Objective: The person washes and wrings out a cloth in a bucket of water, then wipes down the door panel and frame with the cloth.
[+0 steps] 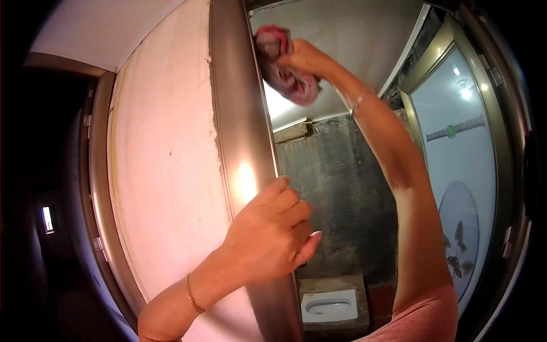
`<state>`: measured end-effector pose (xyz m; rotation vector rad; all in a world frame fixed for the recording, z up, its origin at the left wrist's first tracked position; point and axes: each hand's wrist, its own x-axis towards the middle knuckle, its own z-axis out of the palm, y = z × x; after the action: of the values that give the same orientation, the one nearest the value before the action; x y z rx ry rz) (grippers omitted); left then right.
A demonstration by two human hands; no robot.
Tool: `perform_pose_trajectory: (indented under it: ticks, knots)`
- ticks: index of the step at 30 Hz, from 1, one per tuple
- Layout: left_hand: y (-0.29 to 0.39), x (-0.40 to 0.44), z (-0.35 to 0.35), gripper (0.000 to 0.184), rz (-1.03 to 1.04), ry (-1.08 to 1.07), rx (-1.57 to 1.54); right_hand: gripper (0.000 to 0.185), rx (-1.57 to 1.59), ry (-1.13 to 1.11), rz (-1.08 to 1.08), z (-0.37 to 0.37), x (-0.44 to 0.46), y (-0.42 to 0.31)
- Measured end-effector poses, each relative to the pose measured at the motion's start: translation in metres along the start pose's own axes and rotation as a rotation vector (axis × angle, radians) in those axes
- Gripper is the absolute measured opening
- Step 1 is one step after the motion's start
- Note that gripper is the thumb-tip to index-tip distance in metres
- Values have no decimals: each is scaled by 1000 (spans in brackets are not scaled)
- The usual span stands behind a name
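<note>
My right hand (307,58) is raised high, its fingers closed on a bunched red and grey cloth (302,85). The cloth lies against the inner edge of a brown metallic door frame (236,102), close to its top, and part of it hangs below the hand. Lower down, my left hand (272,228) has its fingers curled round the edge of the same frame. A thin bracelet (194,294) circles the left wrist, and another band (356,105) is on the right one.
A frosted glass door (456,159) stands open on the right. Beyond the doorway are a dark wall (336,182) and a squat toilet (329,306) on a raised base. Left of the frame is a pale wall (165,154), then another door frame (101,182) beside a dark passage.
</note>
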<state>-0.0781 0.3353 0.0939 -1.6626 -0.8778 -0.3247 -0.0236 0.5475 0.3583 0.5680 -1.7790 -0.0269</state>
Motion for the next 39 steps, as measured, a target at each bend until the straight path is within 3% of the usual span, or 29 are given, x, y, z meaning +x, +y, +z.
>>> perform_pose_trajectory:
  ticks: [3,6,9,13,16,17,19,21,23,24,25,26,28,30,32,34,35,36,39]
  knots:
    - [-1,-1,3,24,16,24,-20,43,-246,249,114,6,6,23]
    - [-2,-3,3,24,23,42,-22,44,-591,710,85,3,50,14]
    - [-2,-4,6,22,23,63,-27,37,-354,809,123,16,70,-38]
    - [-3,-4,4,22,-3,44,-38,30,-421,887,67,37,101,-22]
    - [0,4,5,21,6,27,-52,30,10,510,-251,9,98,-7]
    - [0,4,3,21,13,22,-42,25,319,452,-188,9,104,-4]
    - [0,2,2,21,19,5,-24,19,287,451,-98,11,71,-25]
    - [1,4,3,21,27,33,-30,56,76,299,104,4,38,-27]
    - [2,5,6,21,28,71,-44,61,128,155,172,11,10,-9]
    - [2,5,0,12,44,-26,27,62,213,137,35,22,-6,3]
    - [3,4,-3,13,34,-48,45,60,185,36,52,29,-21,5]
    - [3,2,-4,14,25,-72,55,55,-8,146,-139,32,-44,-19]
    - [3,1,-4,16,15,-55,15,41,-643,13,-272,10,-59,-22]
    - [2,1,-2,18,33,-11,6,22,-949,35,-686,-18,-39,-24]
    - [3,2,-2,18,35,-6,10,19,-1152,78,-977,-54,-7,-18]
    - [2,1,-2,18,23,-20,9,21,-1371,96,-960,-91,29,-8]
    - [3,1,-3,18,5,-31,19,21,-1255,146,-1040,-110,45,1]
    - [4,1,-2,19,-14,-36,30,18,-1352,255,-819,-114,24,-20]
    - [6,-1,10,26,-45,55,26,19,-1487,74,-816,-158,31,-8]
